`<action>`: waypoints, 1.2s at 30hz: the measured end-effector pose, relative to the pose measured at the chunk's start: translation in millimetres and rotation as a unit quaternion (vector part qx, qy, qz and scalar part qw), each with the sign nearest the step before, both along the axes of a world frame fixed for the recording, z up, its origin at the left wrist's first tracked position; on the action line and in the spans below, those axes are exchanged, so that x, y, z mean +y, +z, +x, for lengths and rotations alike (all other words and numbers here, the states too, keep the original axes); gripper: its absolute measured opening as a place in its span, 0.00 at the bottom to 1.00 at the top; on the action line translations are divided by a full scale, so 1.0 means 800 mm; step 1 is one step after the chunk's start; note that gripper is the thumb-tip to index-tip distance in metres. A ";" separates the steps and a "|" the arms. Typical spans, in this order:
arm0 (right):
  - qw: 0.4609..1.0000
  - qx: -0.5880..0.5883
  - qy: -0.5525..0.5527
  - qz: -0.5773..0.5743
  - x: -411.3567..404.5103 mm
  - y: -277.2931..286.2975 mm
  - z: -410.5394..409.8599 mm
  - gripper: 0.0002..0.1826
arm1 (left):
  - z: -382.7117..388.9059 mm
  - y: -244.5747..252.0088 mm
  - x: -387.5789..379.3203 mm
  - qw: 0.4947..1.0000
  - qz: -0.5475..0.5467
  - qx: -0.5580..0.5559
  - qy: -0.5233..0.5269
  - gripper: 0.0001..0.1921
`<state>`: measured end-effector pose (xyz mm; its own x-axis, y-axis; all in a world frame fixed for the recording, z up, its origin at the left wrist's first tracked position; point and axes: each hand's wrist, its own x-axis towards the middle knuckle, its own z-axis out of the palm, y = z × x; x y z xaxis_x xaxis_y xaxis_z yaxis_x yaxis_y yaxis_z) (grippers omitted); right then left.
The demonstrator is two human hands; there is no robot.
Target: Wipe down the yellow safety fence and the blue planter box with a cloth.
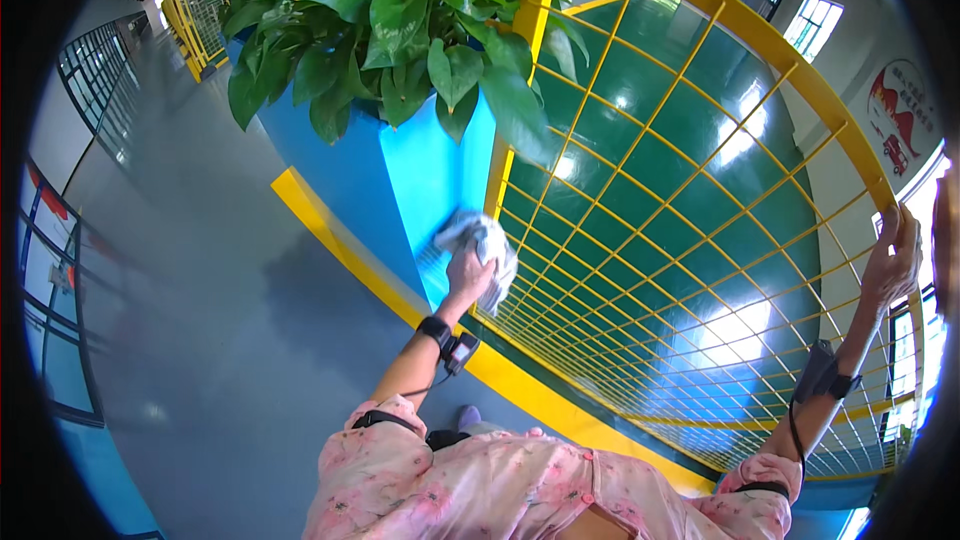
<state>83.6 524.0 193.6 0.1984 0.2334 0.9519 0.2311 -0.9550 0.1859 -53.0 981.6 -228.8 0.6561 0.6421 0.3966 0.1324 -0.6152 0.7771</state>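
Note:
My left hand point(471, 274) is closed on a crumpled pale cloth point(491, 251), which lies against the lower end face of a blue planter box point(424, 172). Leafy green plants point(390, 22) spill over the planter's top. On the right, my right hand point(892, 255) grips the yellow top rail of a wire mesh fence point(787, 75). The cloth is also close to the fence's yellow upright post point(499, 176). Both wrists wear black straps with small devices.
A yellow floor stripe point(337, 240) runs below the planter and fence. Behind the mesh lies a shiny green floor point(600, 210). More yellow fencing point(191, 22) stands at the far left, beyond grey floor point(195, 240). Windowed walls line both sides.

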 end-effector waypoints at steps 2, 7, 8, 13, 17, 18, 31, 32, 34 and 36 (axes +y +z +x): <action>1.000 0.001 -0.021 0.010 0.009 -0.006 0.000 0.16 | -0.005 -0.008 0.002 0.999 0.040 -0.032 0.015 0.25; 0.999 -0.010 -0.049 0.018 0.009 -0.003 -0.009 0.18 | 0.025 0.168 0.015 0.962 0.090 -0.256 0.019 0.23; 0.999 -0.013 -0.049 0.021 0.008 -0.004 -0.008 0.18 | 0.033 0.199 0.006 0.958 0.063 -0.279 0.017 0.31; 0.999 -0.036 -0.024 0.003 0.039 0.005 -0.033 0.17 | 0.072 0.148 0.003 0.976 0.058 -0.208 0.034 0.38; 0.998 -0.056 0.013 -0.013 0.042 0.001 -0.025 0.18 | 0.054 0.108 -0.035 0.983 -0.009 -0.144 0.114 0.30; 0.998 -0.066 0.016 -0.015 0.045 0.003 -0.027 0.18 | 0.052 0.097 -0.051 0.984 -0.038 -0.062 0.163 0.28; 0.995 -0.053 0.073 -0.042 0.051 0.007 -0.037 0.23 | -0.002 0.020 -0.322 0.991 -0.039 -0.051 -0.113 0.20; 0.995 -0.045 0.070 -0.051 0.044 0.005 -0.032 0.23 | -0.008 0.040 -0.320 0.982 -0.126 -0.021 -0.139 0.20; 0.995 -0.068 0.062 -0.046 0.041 0.005 -0.027 0.24 | -0.012 0.068 -0.294 0.972 -0.189 -0.093 -0.102 0.20; 0.995 -0.070 0.049 -0.050 0.053 0.008 -0.028 0.25 | -0.007 0.061 -0.219 0.980 -0.088 -0.177 0.029 0.25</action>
<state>60.8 566.2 199.8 0.0381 0.3400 0.9397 0.2868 -0.9045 0.3157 -58.6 806.1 -179.9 0.4577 0.7531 0.4726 -0.1350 -0.4665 0.8741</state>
